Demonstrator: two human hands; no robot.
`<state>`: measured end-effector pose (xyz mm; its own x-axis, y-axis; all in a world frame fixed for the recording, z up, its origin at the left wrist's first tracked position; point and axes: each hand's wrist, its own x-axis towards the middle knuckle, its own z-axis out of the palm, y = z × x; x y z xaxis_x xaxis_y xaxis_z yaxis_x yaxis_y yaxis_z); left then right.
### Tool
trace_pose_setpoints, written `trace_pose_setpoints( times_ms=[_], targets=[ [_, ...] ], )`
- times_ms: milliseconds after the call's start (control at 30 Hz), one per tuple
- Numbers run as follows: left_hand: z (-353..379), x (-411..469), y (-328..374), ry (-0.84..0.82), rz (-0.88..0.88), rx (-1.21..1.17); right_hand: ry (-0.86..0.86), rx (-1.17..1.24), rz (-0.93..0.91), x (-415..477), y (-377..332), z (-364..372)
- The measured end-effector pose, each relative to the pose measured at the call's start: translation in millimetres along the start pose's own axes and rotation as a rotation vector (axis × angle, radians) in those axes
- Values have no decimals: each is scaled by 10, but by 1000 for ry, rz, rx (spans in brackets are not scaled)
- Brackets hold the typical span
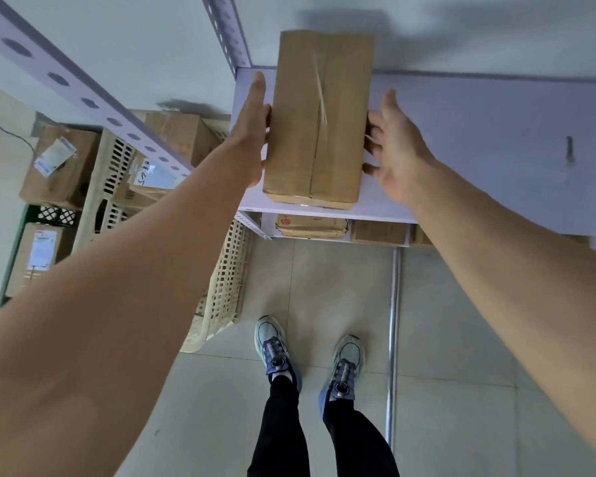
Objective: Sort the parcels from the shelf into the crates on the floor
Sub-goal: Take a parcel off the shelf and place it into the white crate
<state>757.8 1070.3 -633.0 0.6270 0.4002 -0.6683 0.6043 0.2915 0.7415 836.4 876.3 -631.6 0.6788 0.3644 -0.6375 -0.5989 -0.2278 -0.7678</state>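
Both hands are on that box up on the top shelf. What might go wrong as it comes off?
1. The cardboard box is only squeezed between the left hand and the fingers of the right hand. Nothing will support it from below once it is off the shelf, so it may slip and drop toward the shoes.
2. Swinging it left to the cream crate, it might clip the slanted rack post.

**Parcel flat on top shelf, crates part-filled**

Brown cardboard parcel [319, 122], taped seam lengthwise, lies flat near the left front corner of the white shelf [479, 132]. Left hand [252, 132] presses flat on one side, right hand [396, 149] touches the other. More parcels [310, 226] sit one tier down. Cream crate [227, 270] and green crate [14, 249] on the floor hold labelled boxes.
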Motion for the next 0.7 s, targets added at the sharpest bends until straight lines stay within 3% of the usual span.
trace_pose_setpoints(
  times_ms=[300,700],
  targets=[
    [-87,-285,156,-62,194,-154,-2,224,-244,-235,-90,-48],
    [-79,-528,-93,-111,161,-214,48,182,-188,-351,102,-33]
  ],
)
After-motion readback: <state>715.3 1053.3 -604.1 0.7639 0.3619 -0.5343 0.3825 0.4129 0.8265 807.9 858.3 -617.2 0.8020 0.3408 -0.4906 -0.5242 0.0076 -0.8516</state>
